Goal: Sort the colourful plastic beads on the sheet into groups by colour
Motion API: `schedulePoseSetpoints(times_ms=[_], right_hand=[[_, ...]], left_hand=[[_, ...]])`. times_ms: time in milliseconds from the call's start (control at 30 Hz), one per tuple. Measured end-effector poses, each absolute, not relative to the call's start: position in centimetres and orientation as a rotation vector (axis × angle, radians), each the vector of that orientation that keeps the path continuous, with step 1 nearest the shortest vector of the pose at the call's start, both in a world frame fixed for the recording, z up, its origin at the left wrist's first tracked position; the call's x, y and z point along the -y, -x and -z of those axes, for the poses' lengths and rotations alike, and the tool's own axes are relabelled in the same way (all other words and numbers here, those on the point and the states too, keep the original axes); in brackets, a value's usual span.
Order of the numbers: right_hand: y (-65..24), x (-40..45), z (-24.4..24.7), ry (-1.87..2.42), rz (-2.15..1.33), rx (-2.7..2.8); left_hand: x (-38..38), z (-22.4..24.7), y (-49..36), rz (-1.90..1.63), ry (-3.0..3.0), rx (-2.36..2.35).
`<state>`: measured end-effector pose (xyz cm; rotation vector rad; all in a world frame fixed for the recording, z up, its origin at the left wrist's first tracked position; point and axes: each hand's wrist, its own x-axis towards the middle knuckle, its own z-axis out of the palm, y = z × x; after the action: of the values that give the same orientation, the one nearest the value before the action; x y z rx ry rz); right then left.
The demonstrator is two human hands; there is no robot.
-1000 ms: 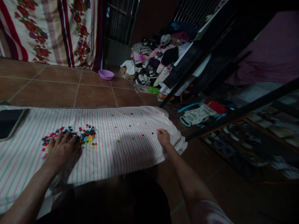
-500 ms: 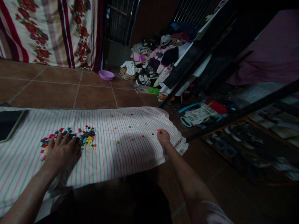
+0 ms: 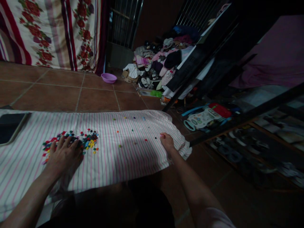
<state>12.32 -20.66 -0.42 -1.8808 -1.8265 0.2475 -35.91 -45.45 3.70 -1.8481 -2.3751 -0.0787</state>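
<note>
My left hand [image 3: 62,155] lies spread over a heap of small coloured pieces [image 3: 91,144] on a striped cloth [image 3: 102,167]. Its fingers are apart and rest on the pieces. Near the right end of the cloth, my right hand [image 3: 167,141] is closed, fingertips pressed together; anything inside is too small to make out. Just left of it lies a black piece [image 3: 155,138], with a red piece [image 3: 146,140] further left. Several more single pieces sit spaced apart in the middle, among them an orange piece [image 3: 117,131] and a green piece [image 3: 120,146].
A dark phone or tablet [image 3: 10,126] lies at the cloth's left end. Beyond are a purple basin [image 3: 109,78] on the tiled floor and a pile of clothes [image 3: 163,60]. A dark frame bar [image 3: 223,126] and a shoe rack stand at the right.
The view has shifted very slightly, so everything appears a little lower. Both hands hold nearly the same places and shapes over the cloth.
</note>
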Motion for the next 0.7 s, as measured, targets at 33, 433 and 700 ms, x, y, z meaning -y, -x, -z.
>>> schedulePoseSetpoints(times_ms=[33, 433, 700], right_hand=[[-12.3, 20.7, 0.3, 1.880, -0.255, 1.829], [-12.3, 22.3, 1.2, 1.892, -0.146, 1.580], [-11.6, 22.8, 2.5, 1.834, -0.078, 1.438]], left_hand=[[45.4, -3.8, 35.8, 0.081, 1.844, 2.378], [45.6, -3.1, 36.1, 0.186, 1.847, 2.306], [45.5, -3.5, 35.8, 0.201, 1.852, 2.338]])
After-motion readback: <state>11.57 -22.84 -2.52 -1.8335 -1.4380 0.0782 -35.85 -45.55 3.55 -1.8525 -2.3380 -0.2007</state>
